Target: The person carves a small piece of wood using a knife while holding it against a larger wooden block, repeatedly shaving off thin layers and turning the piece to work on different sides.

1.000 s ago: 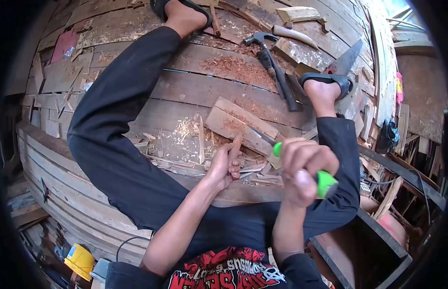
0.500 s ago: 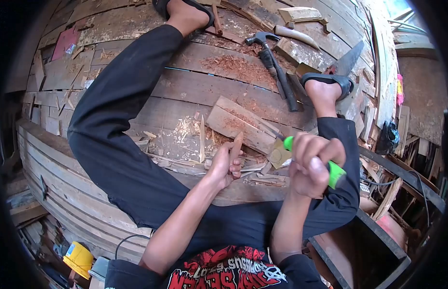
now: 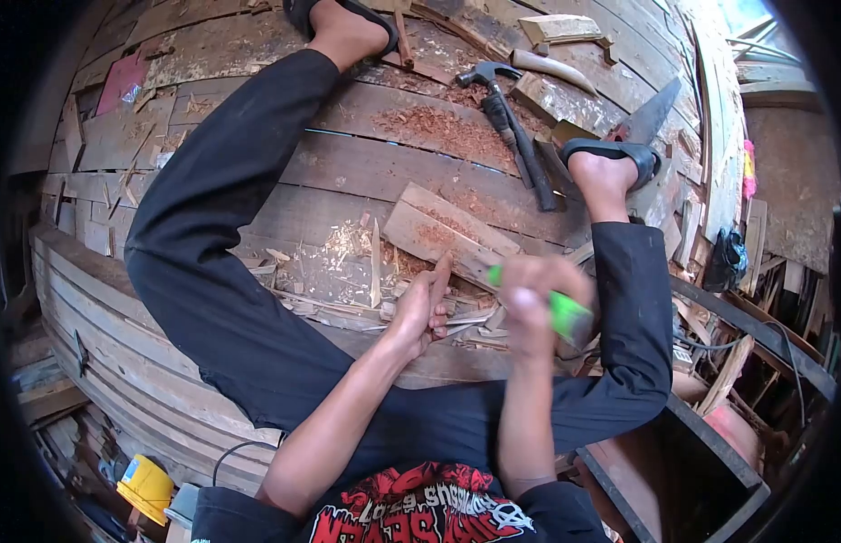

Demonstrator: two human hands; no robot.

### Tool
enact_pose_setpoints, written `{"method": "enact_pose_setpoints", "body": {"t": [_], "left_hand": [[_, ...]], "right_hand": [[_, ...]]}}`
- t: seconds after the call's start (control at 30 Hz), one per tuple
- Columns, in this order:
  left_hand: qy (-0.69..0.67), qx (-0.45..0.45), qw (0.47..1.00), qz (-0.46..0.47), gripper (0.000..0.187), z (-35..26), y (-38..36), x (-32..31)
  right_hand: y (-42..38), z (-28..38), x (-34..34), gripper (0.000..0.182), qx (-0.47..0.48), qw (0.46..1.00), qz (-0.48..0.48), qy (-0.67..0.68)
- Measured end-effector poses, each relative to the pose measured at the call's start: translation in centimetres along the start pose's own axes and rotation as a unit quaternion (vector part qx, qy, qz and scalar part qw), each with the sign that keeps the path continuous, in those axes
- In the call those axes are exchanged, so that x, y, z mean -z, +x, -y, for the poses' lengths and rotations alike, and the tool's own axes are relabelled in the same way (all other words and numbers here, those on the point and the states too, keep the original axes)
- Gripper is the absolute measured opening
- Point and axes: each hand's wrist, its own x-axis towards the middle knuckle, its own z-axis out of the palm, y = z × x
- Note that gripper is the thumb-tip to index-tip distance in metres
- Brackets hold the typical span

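My left hand (image 3: 417, 312) is closed round a small tapered piece of wood (image 3: 442, 271), its narrow end pointing up and away from me. To its right, my right hand (image 3: 540, 294), blurred by motion, grips a tool by its bright green handle (image 3: 567, 315). The tool's working end cannot be made out. A flat wooden board (image 3: 443, 228) with reddish shavings on it lies on the floor just beyond both hands. A pale pointed sliver of wood (image 3: 376, 264) lies left of the board.
A hammer (image 3: 502, 109) lies beyond the board, near a handsaw (image 3: 654, 110) beside my right foot. Shavings (image 3: 443, 129) cover parts of the plank floor (image 3: 339, 172). My legs spread to both sides. A yellow container (image 3: 146, 489) stands at the lower left.
My right hand has moved left with the green-handled tool, closer to my left hand. My left hand still holds the wood in nearly the same place.
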Motion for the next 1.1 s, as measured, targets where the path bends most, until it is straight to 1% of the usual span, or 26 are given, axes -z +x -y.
{"method": "enact_pose_setpoints", "body": {"t": [0.03,0.1,0.13,0.17,0.27,0.37,0.4,0.47,0.5,0.57,0.63,0.67,0.77,0.83,0.87,0.93,1.0,1.07,1.1], "left_hand": [[-0.005,-0.001,1.000,0.005,0.037,0.1,0.0,0.0],[-0.015,-0.004,1.000,0.015,0.034,0.1,0.2,-0.1],[-0.012,-0.003,1.000,0.009,0.035,0.2,0.2,0.0],[-0.009,0.006,1.000,0.004,0.036,0.6,0.0,0.1],[-0.002,-0.001,1.000,-0.013,0.037,0.4,0.0,0.0],[0.037,-0.021,0.999,-0.034,0.035,0.3,0.0,-0.3],[0.053,-0.029,0.997,-0.045,0.034,0.2,0.0,-0.4],[0.149,-0.099,0.983,-0.049,0.034,0.2,-0.5,-0.7],[0.196,-0.134,0.970,-0.051,0.034,0.1,-0.5,-0.8],[0.228,-0.185,0.953,-0.074,0.053,1.2,1.3,0.4],[0.235,-0.163,0.956,-0.067,0.041,0.9,0.9,0.3],[0.239,-0.152,0.957,-0.064,0.040,0.8,0.7,0.2],[0.234,-0.140,0.960,-0.061,0.040,0.5,0.6,0.0],[0.226,-0.120,0.965,-0.058,0.039,0.4,0.4,-0.1],[0.212,-0.138,0.966,-0.055,0.044,0.6,0.6,-0.1],[0.182,-0.173,0.967,-0.051,0.065,1.1,1.0,0.0],[0.204,-0.171,0.962,-0.059,0.065,1.3,0.9,-0.3],[0.211,-0.165,0.961,-0.066,0.065,1.6,0.7,-0.1],[0.212,-0.162,0.961,-0.065,0.066,1.5,0.7,-0.1]], "right_hand": [[-1.6,-3.5,1.0,0.030,-0.042,0.997,0.032,-0.057],[-1.0,-3.2,0.1,0.030,-0.033,0.996,0.038,-0.080],[-0.8,-2.8,-0.3,0.030,-0.033,0.995,0.038,-0.091],[-0.4,-1.7,-0.1,0.028,-0.021,0.998,0.015,-0.063],[1.4,3.3,-1.2,0.031,0.033,0.997,-0.022,0.068],[1.6,3.6,-1.0,0.030,0.049,0.998,-0.003,0.051],[0.8,1.5,-0.1,0.030,0.032,0.999,-0.003,0.034],[-1.3,-3.5,1.0,0.030,-0.051,0.998,0.017,-0.036],[-0.9,-3.2,0.7,0.030,-0.033,0.999,0.015,-0.029],[0.0,-0.9,0.0,0.031,-0.007,1.000,0.006,-0.015],[1.5,2.1,-0.2,0.031,0.049,0.998,0.030,0.010],[1.8,3.1,-0.3,0.032,0.074,0.996,0.039,0.032],[1.6,2.5,0.5,0.033,0.059,0.997,0.050,0.025],[-0.3,-1.3,1.0,0.032,-0.025,0.999,0.024,-0.028],[-0.8,-2.2,0.9,0.032,-0.070,0.996,0.019,-0.052],[0.2,-1.5,0.6,0.032,-0.024,1.000,0.010,-0.017],[0.8,1.3,0.1,0.032,0.018,1.000,-0.004,0.020],[1.8,4.1,-0.6,0.032,0.058,0.995,0.020,0.075],[1.7,3.9,-0.6,0.032,0.059,0.995,0.030,0.068]]}}
